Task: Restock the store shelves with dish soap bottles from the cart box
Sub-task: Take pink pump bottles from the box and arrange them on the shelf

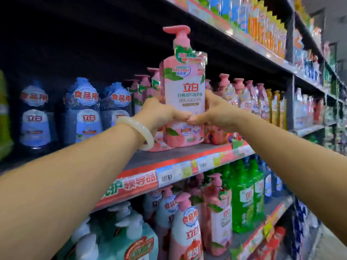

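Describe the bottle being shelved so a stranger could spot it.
On the middle shelf, at its front edge, stands a pink pump-top dish soap bottle. Unlike the pink bottles behind, left hand and right hand grip it.

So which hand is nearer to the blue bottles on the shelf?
Left. The left hand grips the pink bottle on the side facing the blue bottles; the right hand grips its far side.
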Action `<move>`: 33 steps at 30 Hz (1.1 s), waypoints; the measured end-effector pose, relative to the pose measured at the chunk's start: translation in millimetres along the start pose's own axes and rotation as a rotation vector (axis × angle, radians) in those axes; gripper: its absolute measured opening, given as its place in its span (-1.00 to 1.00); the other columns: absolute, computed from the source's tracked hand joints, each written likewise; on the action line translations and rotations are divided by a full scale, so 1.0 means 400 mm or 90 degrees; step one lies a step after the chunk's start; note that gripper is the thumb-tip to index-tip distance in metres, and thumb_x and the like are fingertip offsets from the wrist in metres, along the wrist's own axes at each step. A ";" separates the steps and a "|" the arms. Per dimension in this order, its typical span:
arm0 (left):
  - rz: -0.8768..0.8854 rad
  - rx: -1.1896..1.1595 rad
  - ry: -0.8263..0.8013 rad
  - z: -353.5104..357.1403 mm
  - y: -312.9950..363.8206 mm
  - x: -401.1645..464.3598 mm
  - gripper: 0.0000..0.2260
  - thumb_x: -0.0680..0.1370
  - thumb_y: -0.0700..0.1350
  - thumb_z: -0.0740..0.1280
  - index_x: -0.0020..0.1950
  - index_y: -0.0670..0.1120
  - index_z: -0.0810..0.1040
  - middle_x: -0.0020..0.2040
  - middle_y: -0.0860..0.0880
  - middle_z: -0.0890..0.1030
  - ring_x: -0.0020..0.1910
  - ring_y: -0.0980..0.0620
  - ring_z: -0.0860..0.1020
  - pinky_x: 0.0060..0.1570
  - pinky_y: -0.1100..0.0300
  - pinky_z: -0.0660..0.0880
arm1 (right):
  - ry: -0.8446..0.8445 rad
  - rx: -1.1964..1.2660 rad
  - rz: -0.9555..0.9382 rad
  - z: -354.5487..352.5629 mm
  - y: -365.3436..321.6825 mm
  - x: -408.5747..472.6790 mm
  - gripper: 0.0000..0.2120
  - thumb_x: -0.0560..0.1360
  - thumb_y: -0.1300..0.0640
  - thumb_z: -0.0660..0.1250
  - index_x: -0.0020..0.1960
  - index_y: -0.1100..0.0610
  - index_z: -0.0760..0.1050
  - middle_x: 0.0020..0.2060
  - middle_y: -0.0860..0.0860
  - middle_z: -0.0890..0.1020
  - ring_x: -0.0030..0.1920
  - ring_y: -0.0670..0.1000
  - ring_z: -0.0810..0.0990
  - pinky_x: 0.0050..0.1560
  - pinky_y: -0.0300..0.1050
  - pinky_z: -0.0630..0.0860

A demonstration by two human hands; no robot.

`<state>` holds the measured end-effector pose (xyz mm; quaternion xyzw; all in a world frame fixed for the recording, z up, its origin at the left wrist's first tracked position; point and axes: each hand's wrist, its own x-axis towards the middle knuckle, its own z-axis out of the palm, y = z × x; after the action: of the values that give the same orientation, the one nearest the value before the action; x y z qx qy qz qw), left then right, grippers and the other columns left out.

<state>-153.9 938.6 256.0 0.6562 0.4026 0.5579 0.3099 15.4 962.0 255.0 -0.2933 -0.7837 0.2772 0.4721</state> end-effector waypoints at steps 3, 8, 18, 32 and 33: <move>-0.033 0.016 0.028 0.035 -0.039 0.041 -0.54 0.29 -0.33 0.53 0.15 -0.14 0.55 -0.01 -0.05 0.68 -0.05 -0.03 0.65 -0.18 0.19 0.58 | -0.027 0.009 -0.008 -0.026 0.072 0.038 -0.37 0.33 0.53 0.38 0.24 0.05 0.31 0.04 0.01 0.62 -0.01 -0.01 0.65 -0.09 -0.13 0.63; -0.051 0.042 0.039 0.100 -0.088 0.093 -0.58 0.28 -0.31 0.54 0.11 -0.11 0.61 -0.01 -0.07 0.69 -0.06 -0.02 0.66 -0.12 0.15 0.60 | -0.064 0.041 0.013 -0.078 0.171 0.072 -0.35 0.33 0.53 0.39 0.31 0.16 0.27 0.05 0.05 0.62 -0.02 0.00 0.65 -0.07 -0.08 0.64; -0.021 0.148 0.186 0.212 -0.160 0.137 -0.51 0.31 -0.08 0.57 0.17 -0.06 0.48 0.10 -0.02 0.63 0.05 -0.04 0.61 0.12 -0.03 0.54 | -0.035 0.142 0.026 -0.130 0.322 0.082 -0.52 0.39 0.35 0.43 0.26 0.21 0.39 0.12 0.09 0.63 0.08 0.05 0.63 0.04 -0.12 0.60; -0.058 0.176 0.208 0.280 -0.168 0.172 -0.45 0.42 -0.08 0.48 0.35 -0.13 0.36 0.20 -0.08 0.59 0.08 -0.05 0.59 0.03 0.07 0.57 | -0.009 0.206 -0.014 -0.137 0.377 0.088 -0.51 0.47 0.35 0.35 0.35 0.18 0.30 0.17 0.05 0.59 0.08 -0.08 0.60 -0.06 -0.34 0.58; -0.062 0.175 0.208 0.280 -0.166 0.173 -0.44 0.43 -0.09 0.47 0.37 -0.13 0.34 0.21 -0.08 0.58 0.09 -0.04 0.58 -0.02 0.14 0.56 | -0.014 0.205 -0.014 -0.139 0.374 0.087 -0.51 0.47 0.35 0.35 0.34 0.17 0.30 0.16 0.04 0.58 0.06 -0.10 0.60 -0.07 -0.36 0.58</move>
<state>-52.2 1035.8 211.9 0.5731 0.5507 0.5811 0.1748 81.9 1096.7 191.0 -0.2026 -0.7375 0.3973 0.5072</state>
